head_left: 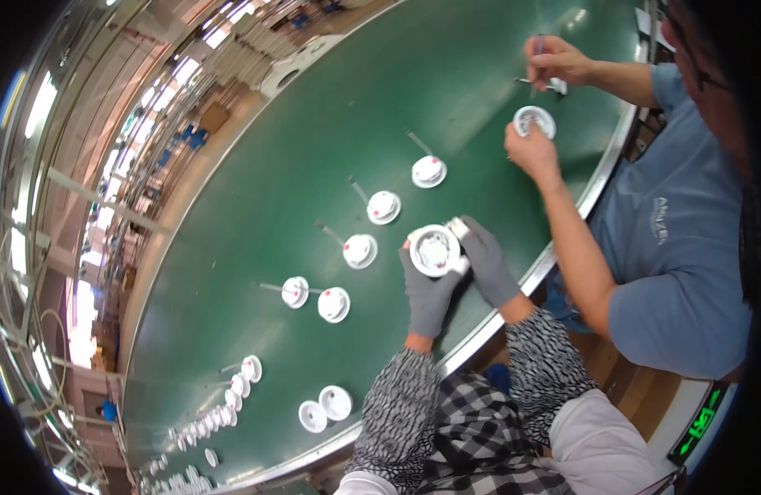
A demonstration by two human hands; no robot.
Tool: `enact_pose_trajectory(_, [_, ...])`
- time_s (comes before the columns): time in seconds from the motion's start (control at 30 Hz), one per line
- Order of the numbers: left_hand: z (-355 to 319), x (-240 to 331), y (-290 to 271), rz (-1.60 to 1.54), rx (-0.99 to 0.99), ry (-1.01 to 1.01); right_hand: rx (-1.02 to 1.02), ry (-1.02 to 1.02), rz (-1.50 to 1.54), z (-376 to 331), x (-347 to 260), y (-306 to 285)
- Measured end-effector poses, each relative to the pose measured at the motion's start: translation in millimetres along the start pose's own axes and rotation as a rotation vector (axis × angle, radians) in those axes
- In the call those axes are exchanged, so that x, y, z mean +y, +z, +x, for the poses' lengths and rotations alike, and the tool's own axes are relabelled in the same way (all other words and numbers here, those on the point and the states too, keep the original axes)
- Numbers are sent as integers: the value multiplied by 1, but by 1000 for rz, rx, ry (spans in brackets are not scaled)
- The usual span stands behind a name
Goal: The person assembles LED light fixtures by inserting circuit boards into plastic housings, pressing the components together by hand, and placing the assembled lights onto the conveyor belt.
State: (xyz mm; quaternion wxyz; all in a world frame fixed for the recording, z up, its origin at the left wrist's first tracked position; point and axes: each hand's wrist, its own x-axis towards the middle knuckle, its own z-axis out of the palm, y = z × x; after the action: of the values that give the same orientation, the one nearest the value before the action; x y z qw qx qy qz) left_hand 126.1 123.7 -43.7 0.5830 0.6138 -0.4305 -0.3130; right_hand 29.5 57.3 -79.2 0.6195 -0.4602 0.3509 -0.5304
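Note:
In front of me my left hand (427,295), in a grey glove, grips a white round plastic housing (422,266) from below and the left. Its open side faces up, and small white parts and a reddish spot show inside. My right hand (489,262), also gloved in grey, closes on the right edge of the same housing. Pale tips show at its fingers; whether they are fingertip covers or a small part I cannot tell. Nearest to the hands on the belt are white round assemblies (361,251) with red spots and thin stems.
At the right a co-worker in a blue shirt (678,247) holds another white housing (535,122) and a thin tool over the green conveyor belt (257,206). White cups (337,403) lie near the belt's metal edge (471,342). A row of white assemblies (211,422) stretches away lower left.

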Motion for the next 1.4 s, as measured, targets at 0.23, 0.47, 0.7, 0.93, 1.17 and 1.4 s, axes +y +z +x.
enact_pose_trajectory(0.23, [-113,78,-134,-41,-328,-173,-863,488,-113,-81,-100,45])
enact_pose_trajectory(0.47, [-211,71,-164,-101,-37,-183,-1051,856,13,-135,-98,98])
enact_pose_trajectory(0.7, [-257,85,-217,-433,234,-197,-1167,1034,1,-190,-84,174])
enact_pose_trajectory(0.93, [-329,141,-297,-77,818,-7,-1276,606,47,-242,-70,223])
enact_pose_trajectory(1.17, [-420,207,-440,114,1566,254,-1579,508,-358,-277,-92,279])
enact_pose_trajectory(1.4, [-522,207,-525,913,1840,315,-1736,-81,-319,-275,-39,271])
